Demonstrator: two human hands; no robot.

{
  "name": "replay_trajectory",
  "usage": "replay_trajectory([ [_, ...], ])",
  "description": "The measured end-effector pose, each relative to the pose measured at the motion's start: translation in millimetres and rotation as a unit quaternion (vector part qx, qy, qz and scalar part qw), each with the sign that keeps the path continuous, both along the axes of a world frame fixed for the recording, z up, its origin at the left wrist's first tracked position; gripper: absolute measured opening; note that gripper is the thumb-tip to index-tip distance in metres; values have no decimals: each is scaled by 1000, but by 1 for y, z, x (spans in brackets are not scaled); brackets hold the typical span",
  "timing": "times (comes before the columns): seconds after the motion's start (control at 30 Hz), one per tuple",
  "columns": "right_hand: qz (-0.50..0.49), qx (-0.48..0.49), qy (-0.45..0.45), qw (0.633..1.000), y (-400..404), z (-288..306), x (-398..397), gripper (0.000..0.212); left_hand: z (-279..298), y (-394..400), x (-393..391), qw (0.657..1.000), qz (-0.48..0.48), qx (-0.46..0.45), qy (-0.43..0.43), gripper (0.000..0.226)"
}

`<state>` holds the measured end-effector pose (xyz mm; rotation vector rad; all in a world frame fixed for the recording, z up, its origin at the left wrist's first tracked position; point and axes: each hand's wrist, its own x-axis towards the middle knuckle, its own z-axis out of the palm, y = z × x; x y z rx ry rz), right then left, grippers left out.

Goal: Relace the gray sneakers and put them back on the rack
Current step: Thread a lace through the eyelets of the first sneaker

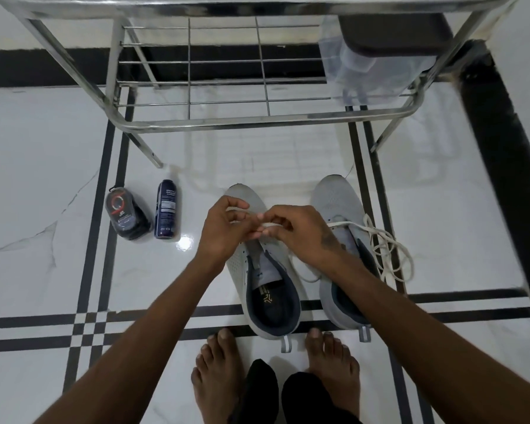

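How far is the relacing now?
Done: nothing finished. In hand: both hands, left and right, pinch the lace over the left sneaker. Left: the right sneaker has its lace loose beside it; the rack holds neither.

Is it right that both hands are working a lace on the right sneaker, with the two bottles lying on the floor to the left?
Not quite. In the head view both hands, left and right, pinch the lace over the left sneaker, not the right sneaker. The two bottles do lie on the floor to the left.
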<state>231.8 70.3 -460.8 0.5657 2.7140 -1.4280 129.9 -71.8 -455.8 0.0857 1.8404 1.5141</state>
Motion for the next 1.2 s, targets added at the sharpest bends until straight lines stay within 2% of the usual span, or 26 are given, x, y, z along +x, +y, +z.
replay_trajectory([
  [0.03, -22, 7, 11, 1000, 0, 0, 0, 5, -1, -1, 0, 999, 2, -29, 30, 29],
  [0.07, -54, 5, 19, 998, 0, 0, -1, 6, -2, -2, 1, 993, -11, -81, 86, 30],
  [0.13, -126, -23, 37, 991, 4, 2, -1, 12, -7, -7, 7, 952, -82, -204, 213, 35],
  [0.17, -148, -29, 43, 988, 6, 4, -1, 15, -9, -10, 12, 931, -124, -235, 249, 35],
  [0.23, -153, -22, 26, 988, 10, 7, -4, 19, -18, -12, 22, 915, -177, -255, 256, 40],
  [0.3, -113, -6, -18, 993, 8, 8, -7, 19, -22, -13, 27, 913, -178, -270, 248, 43],
  [0.47, -60, 29, -105, 992, -4, -1, -3, 16, -18, -14, 26, 917, -202, -253, 235, 41],
  [0.73, -15, 128, -115, 985, -9, -10, 2, 13, -28, -25, 32, 941, -171, -171, 237, 27],
  [0.93, 96, 234, -131, 959, -5, -9, -1, 19, -36, -21, 37, 936, -172, -154, 266, 27],
  [1.2, 210, 310, -170, 911, -4, -6, -4, 15, -37, -21, 48, 933, -139, -139, 301, 19],
])
